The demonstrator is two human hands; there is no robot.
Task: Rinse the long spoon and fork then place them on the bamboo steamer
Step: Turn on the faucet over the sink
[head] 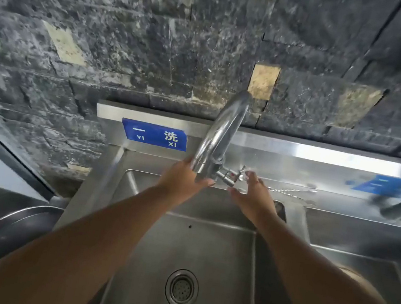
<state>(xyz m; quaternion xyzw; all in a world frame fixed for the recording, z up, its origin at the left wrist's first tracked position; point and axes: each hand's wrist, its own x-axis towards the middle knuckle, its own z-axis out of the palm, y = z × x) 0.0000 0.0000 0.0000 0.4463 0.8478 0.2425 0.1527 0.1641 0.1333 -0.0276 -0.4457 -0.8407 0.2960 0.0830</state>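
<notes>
Head view: left hand (181,179) is gripping the tap (218,139) with curled fingers; right hand (253,195) is reaching, fingers open, just beside the tap handle (233,175) over the sink (205,244).

silver steel sink (205,244), blue label (154,134) with white lettering, speckled dark-grey wall (135,23)

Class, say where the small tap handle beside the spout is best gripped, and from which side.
Pinch the tap handle at its short lever end, coming from the right: it juts rightward off the valve, while the faucet spout and left hand block its left.
</notes>
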